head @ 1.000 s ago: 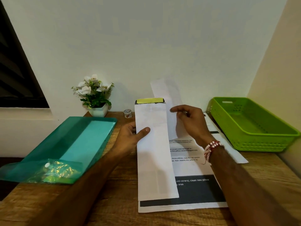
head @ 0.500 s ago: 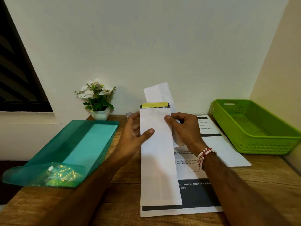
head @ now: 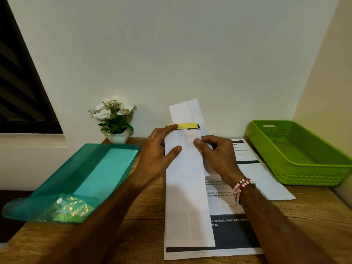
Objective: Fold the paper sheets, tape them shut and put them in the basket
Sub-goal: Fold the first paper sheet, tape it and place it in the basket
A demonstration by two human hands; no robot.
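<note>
A white paper sheet [head: 187, 197] lies lengthwise in the middle of the wooden table [head: 144, 210], its left part folded over into a long strip. My left hand [head: 159, 149] holds the strip's upper left edge, thumb on top. My right hand [head: 215, 153] pinches the right flap, whose free end [head: 185, 111] stands up against the wall. A yellow and black band [head: 185, 126] shows at the strip's far end. The empty green basket [head: 297, 176] sits at the right.
More printed sheets [head: 253, 168] lie under and to the right of the folded one. A teal plastic folder [head: 76, 178] with a crumpled bag [head: 70, 208] covers the table's left side. A small pot of white flowers [head: 116, 121] stands by the back wall.
My right hand has brought the right flap leftward over the folded strip, and the flap's raised end has dropped lower. My left hand has slid up towards the strip's top corner.
</note>
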